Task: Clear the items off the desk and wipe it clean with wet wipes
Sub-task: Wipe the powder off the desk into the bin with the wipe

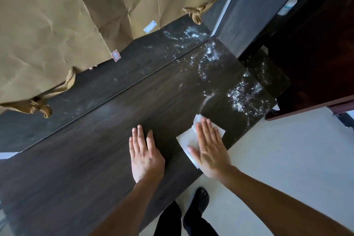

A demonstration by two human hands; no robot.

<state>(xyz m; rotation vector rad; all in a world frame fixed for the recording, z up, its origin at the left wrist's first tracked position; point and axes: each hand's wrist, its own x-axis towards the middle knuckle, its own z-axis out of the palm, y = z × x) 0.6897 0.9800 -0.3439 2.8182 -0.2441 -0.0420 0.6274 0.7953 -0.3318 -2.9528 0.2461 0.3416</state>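
A dark wood desk (107,130) runs diagonally through the head view. My right hand (209,147) lies flat, fingers straight, pressing a white wet wipe (186,141) onto the desk near its front edge. My left hand (145,154) rests flat on the bare desk just left of the wipe, holding nothing. Wet, foamy streaks (239,92) glisten on the desk's right end beyond the wipe, and more wet streaks (183,36) show on the dark back panel.
Brown paper (67,15) with knotted ties and two small label stickers hangs behind the desk. A dark upright panel (249,15) and a dark red cabinet (316,63) close off the right end. My shoes (199,201) stand on the pale floor (287,159) below the desk edge.
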